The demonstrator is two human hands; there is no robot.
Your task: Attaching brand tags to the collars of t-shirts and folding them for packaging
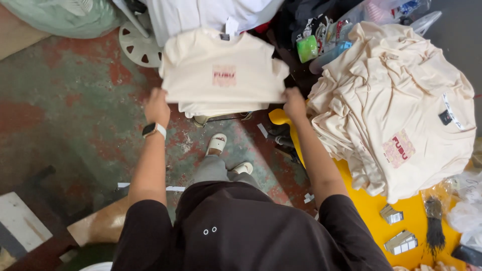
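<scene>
Both arms were stretched forward from the body, toward twelve o'clock. The left hand [156, 106] was closed on the lower left corner of a folded cream T-shirt [223, 70], with the knuckles turned up; a watch with a white strap [153, 130] was worn on this wrist. The right hand [294, 103] was closed on the lower right corner of the same shirt, so the grip of each hand was tight on the cloth. The shirt was held flat and level between the two hands, above the floor, at about twelve o'clock from the person. A small pink printed patch was seen in the middle of its chest, and the collar was pointed away from the person.

At about three o'clock a pile of cream shirts [401, 105] of the same kind was laid on a yellow bench [374, 211]. Near the pile, at about four o'clock, some small grey packets [396, 231] and a dark brush [434, 226] were placed on the yellow surface.

The floor [65, 95] was made of worn concrete with green and red paint stains. White sandals [217, 143] were seen on the person's feet under the shirt. A white plastic base [138, 47] was standing at eleven o'clock, and a pale green bag [60, 15] was put in the far left corner. Mixed bags and packages [321, 35] were gathered at one o'clock.
</scene>
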